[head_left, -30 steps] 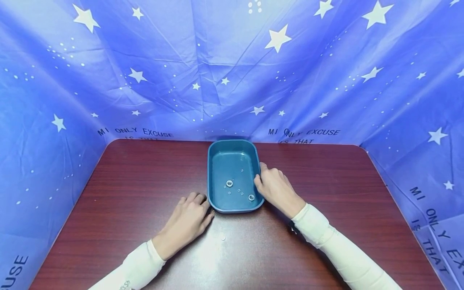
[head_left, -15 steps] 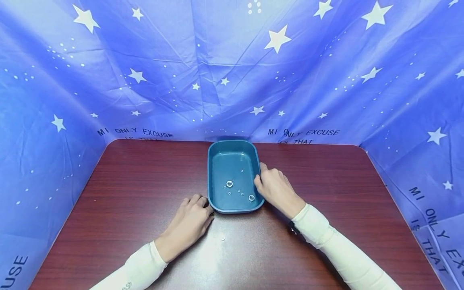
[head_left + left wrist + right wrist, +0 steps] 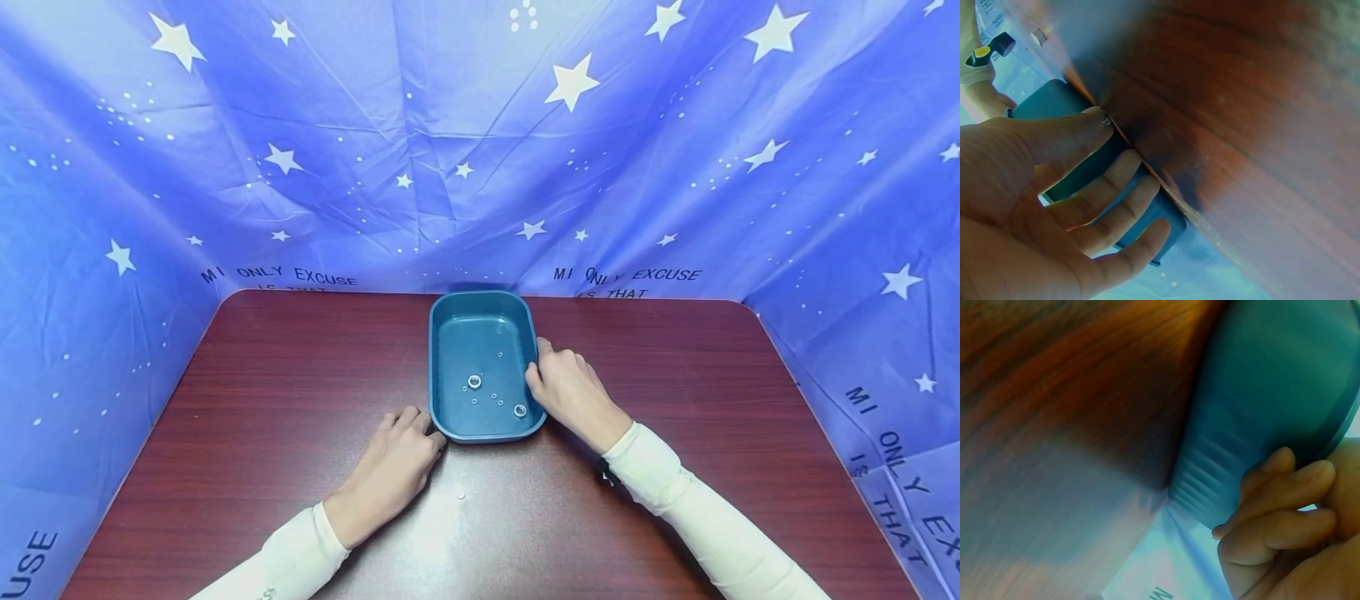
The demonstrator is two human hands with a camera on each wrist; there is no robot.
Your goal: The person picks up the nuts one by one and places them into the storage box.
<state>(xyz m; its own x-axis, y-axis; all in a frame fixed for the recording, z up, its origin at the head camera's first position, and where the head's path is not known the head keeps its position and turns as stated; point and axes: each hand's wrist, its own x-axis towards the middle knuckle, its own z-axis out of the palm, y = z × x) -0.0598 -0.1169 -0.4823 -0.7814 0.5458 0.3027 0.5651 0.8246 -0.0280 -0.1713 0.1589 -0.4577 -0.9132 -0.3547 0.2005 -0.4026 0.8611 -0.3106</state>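
Observation:
A teal plastic bin (image 3: 489,333) stands at the middle of the table. Inside lie two larger metal rings, one near the centre (image 3: 474,382) and one by the near right corner (image 3: 521,411), with several tiny rings around them. My right hand (image 3: 573,387) grips the bin's right wall, thumb over the rim and fingers curled against the outside. Beside the near left corner, my left hand (image 3: 393,458) is down at the table. Its thumb and index finger pinch a tiny metal ring (image 3: 1106,117), mostly covered by the fingertips; the other fingers are spread near the bin's side.
A small pale round piece (image 3: 461,493) lies on the dark red wooden table (image 3: 300,358) in front of the bin. Blue star-printed cloth (image 3: 420,150) hangs behind and on both sides of the table.
My left hand has shifted slightly right, towards the bin's corner. The tiny ring visible by its thumb a second ago is now between the fingertips. My right hand and the bin stay put.

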